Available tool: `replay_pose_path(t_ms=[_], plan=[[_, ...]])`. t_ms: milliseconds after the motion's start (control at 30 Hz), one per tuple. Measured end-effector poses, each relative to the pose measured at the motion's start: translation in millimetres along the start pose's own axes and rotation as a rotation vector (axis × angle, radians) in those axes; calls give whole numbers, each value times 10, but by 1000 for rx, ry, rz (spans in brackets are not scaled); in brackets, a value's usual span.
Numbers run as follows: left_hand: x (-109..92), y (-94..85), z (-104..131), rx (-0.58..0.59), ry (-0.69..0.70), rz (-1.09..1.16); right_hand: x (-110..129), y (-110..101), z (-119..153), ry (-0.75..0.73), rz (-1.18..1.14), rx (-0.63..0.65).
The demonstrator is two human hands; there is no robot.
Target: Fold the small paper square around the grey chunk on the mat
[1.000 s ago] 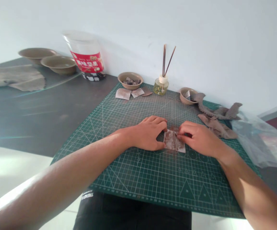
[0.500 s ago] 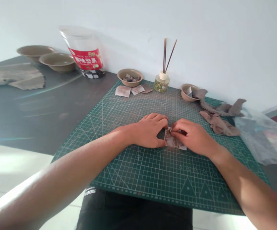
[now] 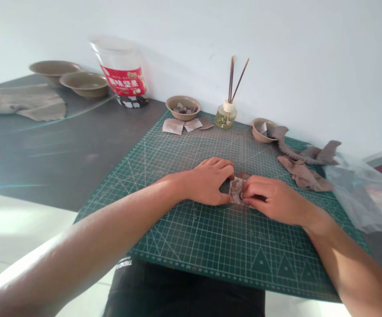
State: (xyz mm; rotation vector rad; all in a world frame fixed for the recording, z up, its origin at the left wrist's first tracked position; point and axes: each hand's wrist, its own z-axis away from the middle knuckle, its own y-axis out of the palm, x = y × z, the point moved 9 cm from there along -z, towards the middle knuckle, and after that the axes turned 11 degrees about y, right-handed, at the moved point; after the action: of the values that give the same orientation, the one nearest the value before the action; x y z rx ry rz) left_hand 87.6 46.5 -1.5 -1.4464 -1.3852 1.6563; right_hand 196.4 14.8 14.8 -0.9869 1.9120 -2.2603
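Note:
A small whitish rectangular sheet with brown smears point(image 3: 236, 191) lies flat on the green cutting mat point(image 3: 211, 237). My left hand point(image 3: 209, 180) holds down its left side, thumb at the near corner and fingers at the far one, with a gap between them. Over the right part of the sheet, my right hand point(image 3: 270, 198) is closed in a pinch, fingertips low against the surface. A small dark bit shows at those fingertips, too little to name. The right hand covers the sheet's right end.
Behind are a bowl of small broken pieces point(image 3: 183, 108), smeared sheets point(image 3: 173, 126), a reed diffuser point(image 3: 225, 115) and another bowl point(image 3: 262, 132). Brown cloths point(image 3: 305, 174) and a clear plastic bag point(image 3: 359, 198) lie right. Left stand a plastic tub point(image 3: 125, 79) and bowls point(image 3: 85, 86).
My right hand has slid right and slightly toward me across the sheet, uncovering more of its left part. My left hand keeps its place on the sheet. The view has shifted slightly.

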Motion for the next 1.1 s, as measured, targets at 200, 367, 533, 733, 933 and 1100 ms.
replay_pose_path(t_ms=[200, 367, 533, 733, 933, 1100], plan=[[23, 5, -1, -6, -13, 0, -47, -46, 3, 45, 43, -53], [11, 3, -3, 0, -2, 11, 31, -35, 16, -4, 101, -86], [19, 3, 2, 7, -12, 11, -29, -78, 12, -8, 115, -99], [13, 6, 4, -9, 3, -4, 2, -105, 63, -31, 143, -128], [-3, 1, 1, -13, 15, -13, 74, -66, 68, -25, 184, -127], [-7, -6, 3, -2, 3, 1, 78, -55, 14, 28, 211, -156]])
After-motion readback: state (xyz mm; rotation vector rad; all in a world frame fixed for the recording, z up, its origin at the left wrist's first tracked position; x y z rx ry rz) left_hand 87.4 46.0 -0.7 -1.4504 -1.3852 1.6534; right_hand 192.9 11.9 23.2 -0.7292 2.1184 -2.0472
